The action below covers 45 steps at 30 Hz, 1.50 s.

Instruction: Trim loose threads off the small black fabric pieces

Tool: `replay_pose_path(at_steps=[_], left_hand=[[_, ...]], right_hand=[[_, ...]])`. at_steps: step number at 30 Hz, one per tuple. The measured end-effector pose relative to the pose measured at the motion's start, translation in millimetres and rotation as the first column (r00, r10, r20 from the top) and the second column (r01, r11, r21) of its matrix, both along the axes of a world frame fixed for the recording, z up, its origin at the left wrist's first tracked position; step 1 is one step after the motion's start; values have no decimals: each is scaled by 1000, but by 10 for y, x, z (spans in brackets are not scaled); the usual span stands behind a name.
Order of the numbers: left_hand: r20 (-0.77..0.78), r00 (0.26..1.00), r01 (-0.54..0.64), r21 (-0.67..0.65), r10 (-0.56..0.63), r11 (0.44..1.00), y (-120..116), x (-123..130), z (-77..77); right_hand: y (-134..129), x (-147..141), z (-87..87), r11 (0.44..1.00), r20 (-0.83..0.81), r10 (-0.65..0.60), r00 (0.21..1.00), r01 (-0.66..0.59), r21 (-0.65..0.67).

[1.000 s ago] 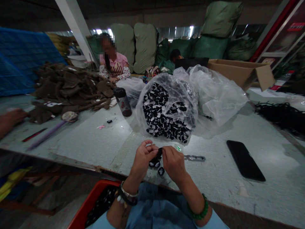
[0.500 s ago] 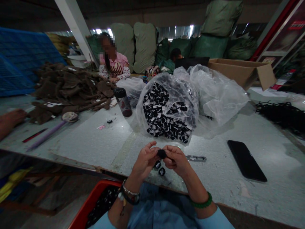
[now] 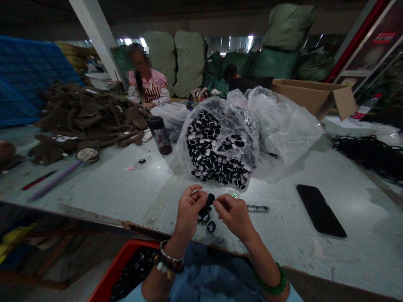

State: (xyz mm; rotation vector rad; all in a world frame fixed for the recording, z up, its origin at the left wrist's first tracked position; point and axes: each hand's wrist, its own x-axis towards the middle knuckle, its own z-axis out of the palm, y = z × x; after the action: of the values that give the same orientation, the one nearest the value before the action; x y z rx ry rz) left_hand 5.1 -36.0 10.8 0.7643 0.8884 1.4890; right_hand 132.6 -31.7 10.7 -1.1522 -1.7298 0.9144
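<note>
Between my hands, above the near table edge, is a small round black piece (image 3: 210, 199). My left hand (image 3: 191, 207) pinches it between thumb and finger. The fingertips of my right hand (image 3: 231, 209) are pressed together at its right edge; whether they grip the piece or something finer is too small to tell. Just below, more small black pieces (image 3: 211, 226) with pale marks lie on the table. A clear plastic bag (image 3: 220, 147) full of black and white pieces stands behind my hands. Small metal snips (image 3: 258, 208) lie right of my right hand.
A phone (image 3: 321, 210) lies at the right, black cords (image 3: 368, 151) beyond it. A dark bottle (image 3: 160, 135) and brown fabric pieces (image 3: 85, 113) are left of the bag. A red bin (image 3: 118, 262) sits below the table edge. A person (image 3: 149, 86) sits across the table.
My right hand's fingers have shifted from covering the black piece's side to its edge, and more of the piece shows. The other person's hand at the far left has drawn back. The view has shifted slightly.
</note>
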Motion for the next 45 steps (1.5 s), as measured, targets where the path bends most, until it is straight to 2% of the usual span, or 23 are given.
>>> replay_pose_path(at_steps=[4,7,10,14,16,19,21,23,25,27,30,34,38,41,43,45], left_hand=[[-145,987,-62,61,70,996,-65,51,26],[-215,973,-67,83,84,994,-94,62,19],[-220,975,-27,82,44,996,-98,67,2],[-123,992,25,50,-18,998,-81,74,-1],[-50,997,55,25,-53,998,-68,71,0],[92,989,123,-37,-119,992,-49,54,-10],[205,967,180,-120,-153,976,-44,42,-23],[301,938,239,-204,-172,949,-47,34,-36],[356,917,279,-247,-181,928,-48,29,-46],[368,916,266,-253,-161,930,-41,21,-54],[332,936,210,-250,-120,945,-19,-4,-56],[256,952,232,-237,-170,943,-4,-39,-35],[226,965,194,-267,-135,944,9,-68,-28],[203,966,210,-256,-160,944,19,-85,-35],[203,962,232,-240,-185,943,20,-85,-39],[229,951,262,-243,-207,934,12,-76,-41]], right_hand=[[18,-31,10,1000,53,-12,999,11,15],[30,-33,-9,999,15,19,1000,-18,-49],[24,-43,-42,992,-68,39,997,-47,-114],[27,-86,-84,980,-309,-56,949,-7,-201],[43,-105,-120,952,-515,-118,849,-51,-301],[65,-109,-197,859,-762,-146,631,-301,-414],[69,-100,-252,772,-852,-112,512,-495,-399],[64,-92,-295,694,-911,-42,411,-643,-322],[58,-93,-317,664,-939,8,345,-703,-253],[59,-103,-316,691,-942,0,334,-681,-242],[69,-113,-297,753,-921,-53,386,-591,-291],[66,-97,-277,750,-875,-32,483,-567,-340],[66,-79,-261,770,-850,-65,523,-515,-376],[68,-72,-251,720,-853,-76,517,-563,-405],[53,-78,-247,663,-874,-97,477,-624,-414],[19,-99,-247,631,-894,-137,426,-658,-410]])
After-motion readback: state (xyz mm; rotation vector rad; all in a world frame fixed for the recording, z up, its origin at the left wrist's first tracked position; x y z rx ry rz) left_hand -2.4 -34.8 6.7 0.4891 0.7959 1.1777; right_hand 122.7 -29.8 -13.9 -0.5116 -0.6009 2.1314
